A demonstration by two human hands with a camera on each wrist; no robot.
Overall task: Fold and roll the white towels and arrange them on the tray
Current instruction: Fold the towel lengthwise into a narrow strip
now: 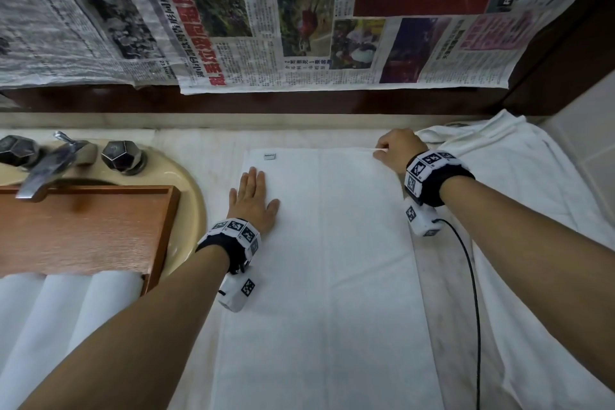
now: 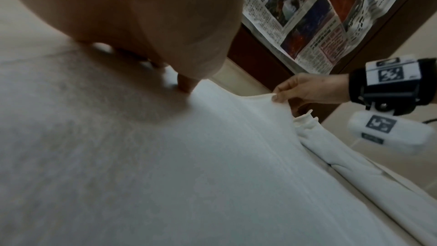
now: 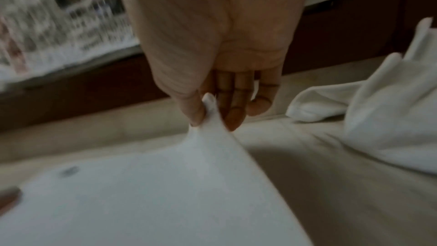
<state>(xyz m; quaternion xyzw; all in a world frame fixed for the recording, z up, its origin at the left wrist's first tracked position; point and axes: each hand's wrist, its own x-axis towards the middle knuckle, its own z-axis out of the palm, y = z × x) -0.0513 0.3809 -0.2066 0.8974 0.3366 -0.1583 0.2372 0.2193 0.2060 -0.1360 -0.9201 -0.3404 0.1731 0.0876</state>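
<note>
White towel [image 1: 332,260] spread flat on surface [image 1: 206,146], right of wooden tray [image 1: 83,230]. Left hand [image 1: 254,201] flat, fingers straight, pressing towel's far-left part. Right hand [image 1: 397,148] grip pinching far-right corner, lifted slightly. Rolled towels [image 1: 66,309] on tray's near end.

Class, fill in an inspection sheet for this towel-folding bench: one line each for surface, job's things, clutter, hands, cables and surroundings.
Surface: pale countertop, largely covered by white cloth.
Job's things: flat towel spread lengthwise; three rolled towels at the near end of the wooden tray; loose towel heaped to the right.
Clutter: nothing seen.
Hands: left hand pressed flat on the flat towel; right hand pinching its far right corner, lifted slightly.
Cables: black cable trailing from the right wrist camera over the counter.
Surroundings: sink under the tray, tap, newspaper covering the wall behind.
</note>
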